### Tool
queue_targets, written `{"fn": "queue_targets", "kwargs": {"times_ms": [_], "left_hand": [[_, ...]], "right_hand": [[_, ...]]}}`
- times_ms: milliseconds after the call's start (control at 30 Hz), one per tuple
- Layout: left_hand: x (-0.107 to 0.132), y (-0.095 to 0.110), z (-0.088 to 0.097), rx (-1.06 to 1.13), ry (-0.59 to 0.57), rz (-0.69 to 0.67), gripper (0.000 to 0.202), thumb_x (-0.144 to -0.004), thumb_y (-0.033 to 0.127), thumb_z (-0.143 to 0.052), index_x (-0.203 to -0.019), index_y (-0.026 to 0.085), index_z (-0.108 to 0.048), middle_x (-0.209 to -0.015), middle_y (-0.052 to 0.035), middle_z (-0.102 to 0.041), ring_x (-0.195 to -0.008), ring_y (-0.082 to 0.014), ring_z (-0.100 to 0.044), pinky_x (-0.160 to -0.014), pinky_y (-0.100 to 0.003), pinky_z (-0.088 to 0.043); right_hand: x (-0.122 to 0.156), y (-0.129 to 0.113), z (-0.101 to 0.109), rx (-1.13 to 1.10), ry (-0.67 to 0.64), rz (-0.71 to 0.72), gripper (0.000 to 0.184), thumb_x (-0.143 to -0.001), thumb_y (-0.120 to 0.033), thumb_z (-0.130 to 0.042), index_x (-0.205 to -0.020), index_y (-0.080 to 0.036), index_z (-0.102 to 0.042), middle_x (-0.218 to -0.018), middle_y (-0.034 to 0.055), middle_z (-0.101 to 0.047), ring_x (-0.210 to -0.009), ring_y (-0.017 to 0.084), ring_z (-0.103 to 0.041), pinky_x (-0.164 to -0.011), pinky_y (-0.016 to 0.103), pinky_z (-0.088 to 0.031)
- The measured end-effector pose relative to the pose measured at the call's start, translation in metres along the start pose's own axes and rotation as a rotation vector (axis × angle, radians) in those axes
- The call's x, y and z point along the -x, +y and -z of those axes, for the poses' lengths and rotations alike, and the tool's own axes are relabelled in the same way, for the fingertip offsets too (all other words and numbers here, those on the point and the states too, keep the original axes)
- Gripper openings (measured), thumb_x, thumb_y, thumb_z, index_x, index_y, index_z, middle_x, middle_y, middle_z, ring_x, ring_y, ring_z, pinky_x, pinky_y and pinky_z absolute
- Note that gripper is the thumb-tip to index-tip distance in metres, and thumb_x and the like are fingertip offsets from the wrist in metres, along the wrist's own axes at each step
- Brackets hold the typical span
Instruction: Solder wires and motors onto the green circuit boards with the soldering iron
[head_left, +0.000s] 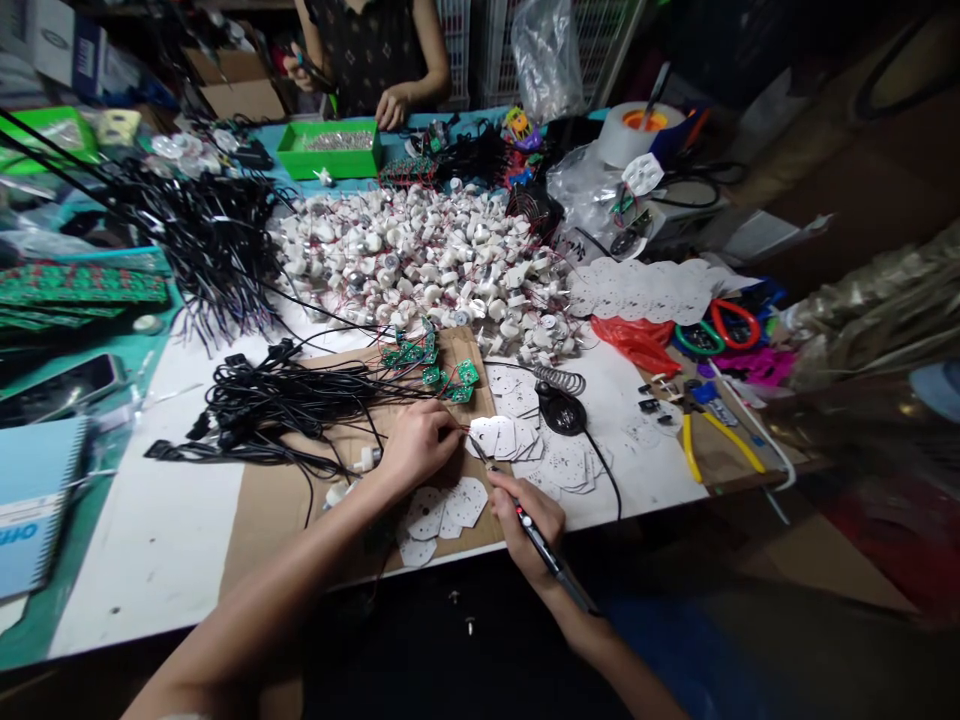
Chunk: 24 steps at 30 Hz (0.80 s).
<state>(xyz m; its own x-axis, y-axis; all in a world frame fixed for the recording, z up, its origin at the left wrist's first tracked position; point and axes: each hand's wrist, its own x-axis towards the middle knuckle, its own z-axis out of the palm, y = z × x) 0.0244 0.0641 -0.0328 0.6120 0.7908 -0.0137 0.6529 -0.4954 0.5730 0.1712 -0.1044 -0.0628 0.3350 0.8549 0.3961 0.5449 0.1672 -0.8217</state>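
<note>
My left hand [417, 441] is closed in a pinch on thin wires beside a stack of white round circuit boards [501, 436] on a cardboard sheet [285, 500]. My right hand [531, 522] grips a black soldering iron [551, 562] like a pen, its tip pointing at the white boards just right of my left fingers. More white boards [442, 515] lie between my hands near the table edge. Small green circuit boards [442, 372] sit just beyond my left hand.
A big heap of small white motors [427, 265] fills the table's middle. Black cables [277, 405] lie left. A soldering stand with spring [561, 400], yellow pliers [709, 435] and a green tray [330, 150] are around. Another person's hand [391, 105] rests at the far edge.
</note>
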Motion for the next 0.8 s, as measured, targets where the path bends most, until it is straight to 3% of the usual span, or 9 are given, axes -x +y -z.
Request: {"fn": "queue_targets", "kwargs": {"times_ms": [400,600,733,800], "left_hand": [[0.001,0.0,-0.002,-0.013,-0.003,0.002,0.014,-0.091,0.02,-0.067,-0.082,0.019,-0.077,-0.093,-0.0063,-0.073,-0.091,-0.0202,-0.066,-0.087,-0.035,-0.047],[0.0,0.0,-0.001,0.017,-0.001,0.004,0.012,-0.089,0.019,-0.068,-0.082,0.019,-0.078,-0.093,-0.0065,-0.074,-0.089,-0.0198,-0.067,-0.085,-0.033,-0.049],[0.005,0.004,0.014,0.115,-0.151,0.052,0.013,-0.087,0.014,-0.067,-0.081,0.019,-0.077,-0.085,-0.0033,-0.076,-0.077,-0.0165,-0.068,-0.073,-0.028,-0.047],[0.011,0.008,0.024,0.146,-0.284,-0.04,0.013,-0.087,0.014,-0.067,-0.08,0.02,-0.076,-0.081,-0.0013,-0.075,-0.075,-0.0158,-0.068,-0.073,-0.027,-0.047]], "right_hand": [[0.002,0.002,-0.001,-0.039,0.004,-0.027,0.024,-0.102,-0.017,-0.058,-0.118,-0.022,-0.075,-0.086,0.0041,-0.08,-0.067,0.017,-0.078,-0.063,0.027,-0.065],[0.004,-0.002,0.004,-0.098,0.074,-0.06,0.026,-0.103,-0.019,-0.057,-0.121,-0.023,-0.075,-0.085,0.0038,-0.079,-0.065,0.016,-0.077,-0.063,0.027,-0.065],[0.006,0.0,0.004,-0.103,0.115,-0.063,0.025,-0.103,-0.021,-0.057,-0.12,-0.022,-0.075,-0.084,0.0043,-0.079,-0.065,0.017,-0.076,-0.063,0.027,-0.066],[0.008,0.002,0.004,-0.094,0.129,-0.05,0.026,-0.103,-0.021,-0.057,-0.121,-0.023,-0.074,-0.085,0.004,-0.079,-0.065,0.016,-0.076,-0.064,0.028,-0.066]]}}
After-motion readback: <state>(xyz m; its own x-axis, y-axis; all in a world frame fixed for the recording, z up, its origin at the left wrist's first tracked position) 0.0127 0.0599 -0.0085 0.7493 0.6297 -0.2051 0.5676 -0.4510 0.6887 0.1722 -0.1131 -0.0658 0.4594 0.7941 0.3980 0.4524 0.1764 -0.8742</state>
